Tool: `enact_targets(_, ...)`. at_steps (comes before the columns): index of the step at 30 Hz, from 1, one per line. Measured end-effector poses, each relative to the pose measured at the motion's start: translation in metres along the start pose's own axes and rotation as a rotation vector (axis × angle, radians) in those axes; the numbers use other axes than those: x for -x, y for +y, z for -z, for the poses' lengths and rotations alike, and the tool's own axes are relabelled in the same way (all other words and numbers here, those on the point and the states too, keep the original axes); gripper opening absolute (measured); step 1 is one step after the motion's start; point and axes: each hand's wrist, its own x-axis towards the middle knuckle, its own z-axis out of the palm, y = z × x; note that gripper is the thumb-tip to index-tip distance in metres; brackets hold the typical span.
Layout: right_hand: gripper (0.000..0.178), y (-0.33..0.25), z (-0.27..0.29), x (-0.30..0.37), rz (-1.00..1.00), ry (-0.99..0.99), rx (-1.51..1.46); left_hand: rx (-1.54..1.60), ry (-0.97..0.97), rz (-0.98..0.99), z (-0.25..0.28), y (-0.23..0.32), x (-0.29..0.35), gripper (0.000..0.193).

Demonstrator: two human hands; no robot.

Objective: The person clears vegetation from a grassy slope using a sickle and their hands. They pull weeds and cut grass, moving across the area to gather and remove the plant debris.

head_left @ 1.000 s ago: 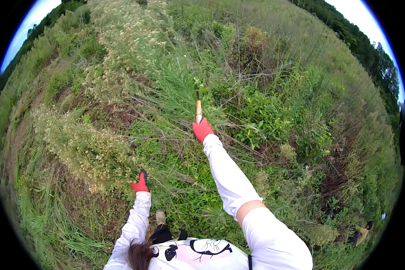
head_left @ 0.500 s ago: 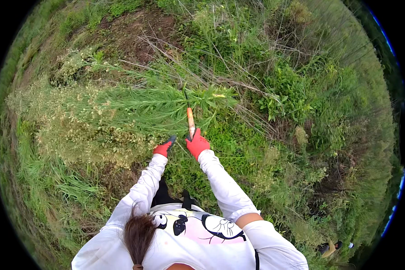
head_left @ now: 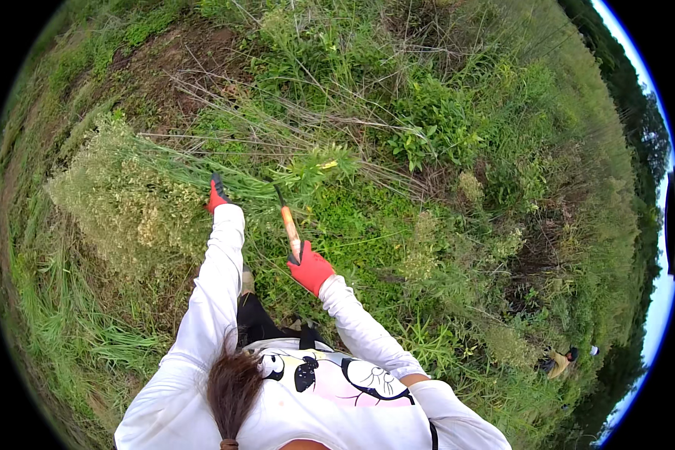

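My right hand (head_left: 310, 268), in a red and black glove, is closed around the worn handle of a sickle (head_left: 291, 229) with an orange collar. Its thin dark blade points up and left toward the base of the weeds; part of the blade is lost in the leaves. My left hand (head_left: 217, 194), gloved alike, is at a bunch of long green weed stalks (head_left: 240, 178) and appears closed on them, though the stalks partly hide its fingers. Pale, seedy tops of these weeds (head_left: 139, 202) spread out to the left.
Dry fallen stems (head_left: 315, 120) lie beyond the weeds, and bare brown soil (head_left: 180, 56) shows at the far left. Low green ground cover (head_left: 360, 225) grows right of the sickle. Another person (head_left: 559, 363) is at the lower right. Trees line the right edge.
My left hand has moved left and forward onto the stalks, which are now drawn into a tighter bunch. My right hand has pulled back and slightly left with the sickle.
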Motion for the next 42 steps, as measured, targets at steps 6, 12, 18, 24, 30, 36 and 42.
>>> enact_targets(6, 0.043, -0.013, 0.003, 0.031, -0.005, 0.085, -0.219, 0.195, -0.062, -0.002, 0.075, -0.028, -0.162, 0.039)
enact_targets(12, 0.054, 0.009, 0.014, 0.102, -0.169, 0.190, -0.097, 0.115, -0.038, 0.327, 0.068, -0.113, -0.082, 0.033)
enact_targets(18, 0.044, -0.006, 0.060, 0.237, -0.297, 0.311, -0.162, -0.213, -0.013, 0.197, 0.033, -0.154, 0.011, 0.033)
enact_targets(24, 0.050, 0.057, 0.075, 0.239, -0.326, 0.247, -0.035, -0.102, -0.116, 0.536, 0.044, -0.171, 0.073, 0.043)
enact_targets(30, 0.038, 0.067, 0.050, 0.192, -0.177, 0.205, -0.087, -0.174, -0.282, 0.442, 0.050, -0.116, 0.059, 0.035)
enact_targets(36, 0.040, 0.058, 0.063, 0.280, -0.435, 0.193, -0.380, -0.343, -0.283, 0.391, 0.042, -0.113, 0.129, 0.029)
enact_targets(42, 0.040, 0.108, 0.067, 0.248, -0.320, 0.139, -0.088, -0.185, -0.243, 0.408, 0.024, -0.104, 0.178, 0.022)
